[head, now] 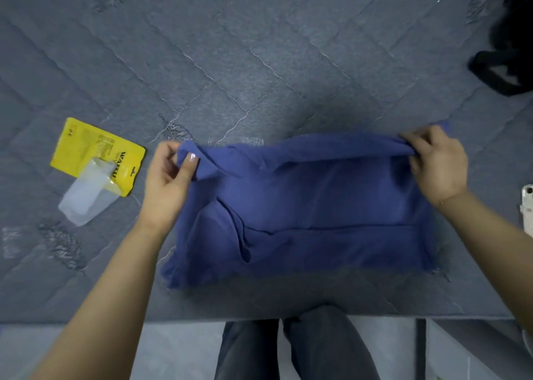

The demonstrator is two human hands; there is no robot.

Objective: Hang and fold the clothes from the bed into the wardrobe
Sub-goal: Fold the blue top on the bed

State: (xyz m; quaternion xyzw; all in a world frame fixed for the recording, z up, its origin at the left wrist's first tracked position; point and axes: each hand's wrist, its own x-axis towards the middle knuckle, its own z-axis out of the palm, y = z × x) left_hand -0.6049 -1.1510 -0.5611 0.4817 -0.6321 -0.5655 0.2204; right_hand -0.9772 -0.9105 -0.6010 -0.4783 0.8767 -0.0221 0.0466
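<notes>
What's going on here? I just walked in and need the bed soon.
A person is folding a blue cloth garment on the grey quilted bed cover. The left hand and the right hand each pinch a far corner, and the rest lies flat in a rough rectangle. A yellow card package with a clear plastic blister lies to the left, and a black garment sits at the far right.

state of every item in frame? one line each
blue garment: partly folded, flat on the bed, far edge lifted
left hand: pinches the garment's far left corner
right hand: grips the garment's far right corner
yellow blister pack: lying on the bed, clear plastic shell pulled loose
black clothing: bunched at the right edge, untouched
grey quilt: spread, lightly wrinkled
</notes>
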